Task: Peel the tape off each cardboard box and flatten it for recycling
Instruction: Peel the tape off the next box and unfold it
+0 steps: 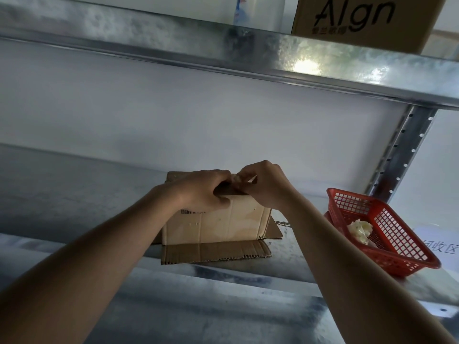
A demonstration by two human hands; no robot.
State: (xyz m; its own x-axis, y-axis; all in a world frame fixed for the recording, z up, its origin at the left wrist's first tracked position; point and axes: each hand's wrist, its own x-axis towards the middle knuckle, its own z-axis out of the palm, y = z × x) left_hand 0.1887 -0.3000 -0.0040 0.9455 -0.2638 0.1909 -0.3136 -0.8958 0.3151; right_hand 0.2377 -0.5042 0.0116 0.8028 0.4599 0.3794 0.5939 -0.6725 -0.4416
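A small plain brown cardboard box stands near the front edge of the galvanised metal shelf, on flattened cardboard. The left hand grips its top edge; the right hand pinches a clear tape strip there. The box looks light and bendable, so bracing near the seam seems wise.

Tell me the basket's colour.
Red, with a grid-mesh wall; the basket shows in the head view.

red mesh basket sitting tilted at the right of the metal shelf | white paper sign lying just beside it | printed carton resting on the upper shelf
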